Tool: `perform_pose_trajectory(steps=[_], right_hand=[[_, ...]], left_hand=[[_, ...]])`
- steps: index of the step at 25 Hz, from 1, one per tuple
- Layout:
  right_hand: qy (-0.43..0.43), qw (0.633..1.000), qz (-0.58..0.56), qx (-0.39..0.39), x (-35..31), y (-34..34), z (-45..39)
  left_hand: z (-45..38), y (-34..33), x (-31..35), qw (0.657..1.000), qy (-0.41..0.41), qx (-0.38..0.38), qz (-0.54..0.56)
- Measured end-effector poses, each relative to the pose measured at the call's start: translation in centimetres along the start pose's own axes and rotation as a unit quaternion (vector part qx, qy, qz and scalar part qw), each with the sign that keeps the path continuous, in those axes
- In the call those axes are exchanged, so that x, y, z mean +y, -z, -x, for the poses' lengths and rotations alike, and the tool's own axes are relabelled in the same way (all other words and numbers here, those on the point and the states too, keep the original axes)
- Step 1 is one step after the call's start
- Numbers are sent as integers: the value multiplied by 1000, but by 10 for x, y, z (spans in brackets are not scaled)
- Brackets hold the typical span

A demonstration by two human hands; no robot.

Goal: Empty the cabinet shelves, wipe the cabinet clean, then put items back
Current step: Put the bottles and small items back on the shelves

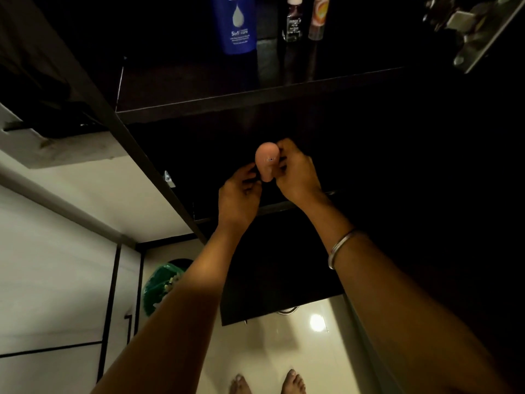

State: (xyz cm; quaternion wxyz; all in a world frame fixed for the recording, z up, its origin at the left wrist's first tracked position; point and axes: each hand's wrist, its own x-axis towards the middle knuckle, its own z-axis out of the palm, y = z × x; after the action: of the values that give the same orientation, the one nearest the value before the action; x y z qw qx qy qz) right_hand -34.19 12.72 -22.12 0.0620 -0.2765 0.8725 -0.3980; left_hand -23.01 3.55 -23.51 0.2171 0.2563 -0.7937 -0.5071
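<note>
Right hand (295,172) grips pink rounded bottle (266,162) (small printed label) | left hand (241,191) curled beside, grasp unclear

Place: a home bathroom or dressing corner (dimly lit)
Cabinet: dark shelves (255,95); blue lotion bottle (234,24) and nail-polish bottles (292,22) near the upper shelf's back edge
Floor: glossy pale tiles (284,345); bare feet (294,382); green-lined bin (162,282)
</note>
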Motion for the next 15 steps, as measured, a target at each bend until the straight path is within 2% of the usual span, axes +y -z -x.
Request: perform_pose_trajectory(steps=[5, 10, 15], right_hand=[[25, 999, -2, 22, 2, -7, -7], [-19, 997, -72, 14, 11, -13, -4], [-17, 998, -56, 24, 10, -11, -4]], left_hand=[[-9, -6, -3, 1000, 26, -8, -1], [-8, -10, -4, 999, 36, 4, 9], [-4, -15, -3, 999, 35, 19, 13]])
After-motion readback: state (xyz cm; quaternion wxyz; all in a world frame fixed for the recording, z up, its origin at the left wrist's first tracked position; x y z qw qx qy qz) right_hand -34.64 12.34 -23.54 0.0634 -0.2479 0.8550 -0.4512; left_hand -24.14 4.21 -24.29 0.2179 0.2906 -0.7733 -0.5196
